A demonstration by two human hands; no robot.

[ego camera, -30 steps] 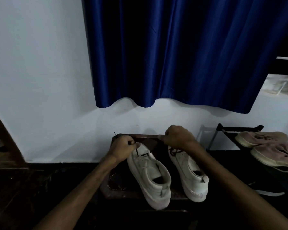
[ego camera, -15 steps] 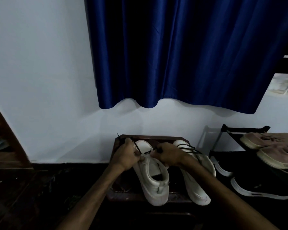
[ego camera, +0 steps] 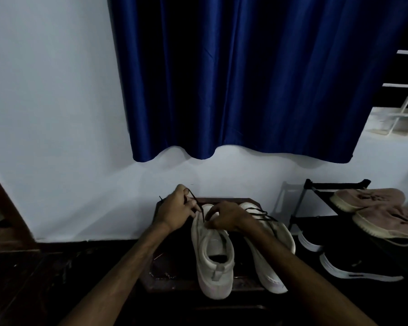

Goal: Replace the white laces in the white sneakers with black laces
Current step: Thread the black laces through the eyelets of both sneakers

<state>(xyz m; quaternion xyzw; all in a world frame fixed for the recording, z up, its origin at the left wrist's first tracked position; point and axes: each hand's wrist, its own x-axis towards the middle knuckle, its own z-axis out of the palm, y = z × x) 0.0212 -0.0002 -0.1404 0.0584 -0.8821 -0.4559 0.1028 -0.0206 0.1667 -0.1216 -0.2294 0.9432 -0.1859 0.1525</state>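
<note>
Your left hand (ego camera: 177, 211) pinches the black lace (ego camera: 198, 204) just left of the toe of the left-hand sneaker (ego camera: 213, 257), which lies heel toward you on the stool (ego camera: 172, 282), so the lace slants right toward the forefoot that your nearer right hand (ego camera: 226, 218) grips.

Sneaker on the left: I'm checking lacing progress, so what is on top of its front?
The right hand rests curled on the front of the sneaker; the left hand grips a black lace rising from there. The eyelets beneath the right hand are hidden.
</note>
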